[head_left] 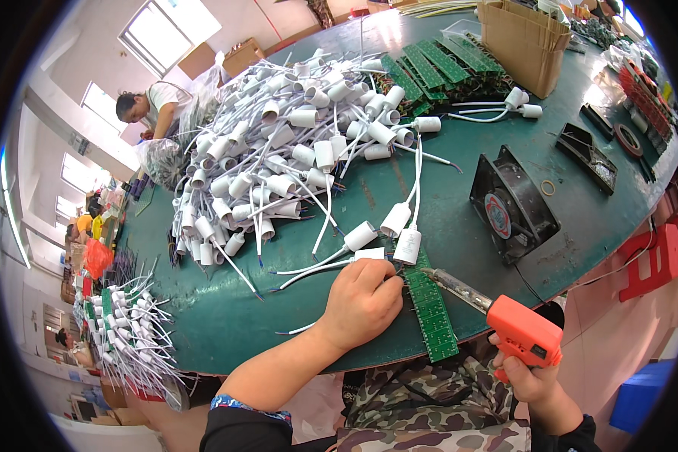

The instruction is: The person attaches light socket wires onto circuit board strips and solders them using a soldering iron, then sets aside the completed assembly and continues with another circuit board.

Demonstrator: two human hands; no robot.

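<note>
My right hand is wrapped round the red handle of a soldering gun. The gun's metal barrel points up and left, with its tip over the far end of a long green circuit board. At that end my left hand is closed, its fingertips pinched by the board's edge; what they hold is hidden. A white lamp holder lies right behind those fingers. Two more lamp holders, a nearer one and a farther one, rest at the board's far end with white cables running away.
A large heap of white cabled lamp holders covers the table's far left. Behind are stacked green boards and a cardboard box. A black fan and black tray stand right. Another person works beyond the heap.
</note>
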